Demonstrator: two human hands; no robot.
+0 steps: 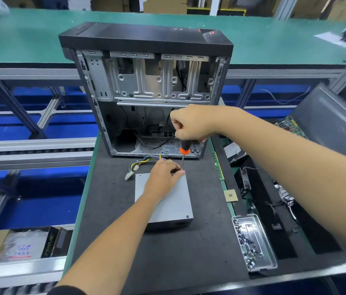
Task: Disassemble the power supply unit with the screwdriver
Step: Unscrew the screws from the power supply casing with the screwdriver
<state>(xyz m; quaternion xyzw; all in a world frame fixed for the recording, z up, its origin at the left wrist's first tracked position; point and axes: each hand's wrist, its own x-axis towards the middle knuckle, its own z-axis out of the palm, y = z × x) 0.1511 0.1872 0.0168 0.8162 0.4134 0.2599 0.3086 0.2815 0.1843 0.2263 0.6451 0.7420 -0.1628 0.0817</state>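
We see the cable bundle (141,165) trailing from the grey power supply unit (168,203), which lies flat on the dark mat (178,252) in front of the open computer case (146,92). Our left hand (163,177) rests on its far edge, fingers pinching the shaft of the screwdriver (183,152). Our right hand (191,123) grips the handle from above. A tray of screws (253,241) sits at the right.
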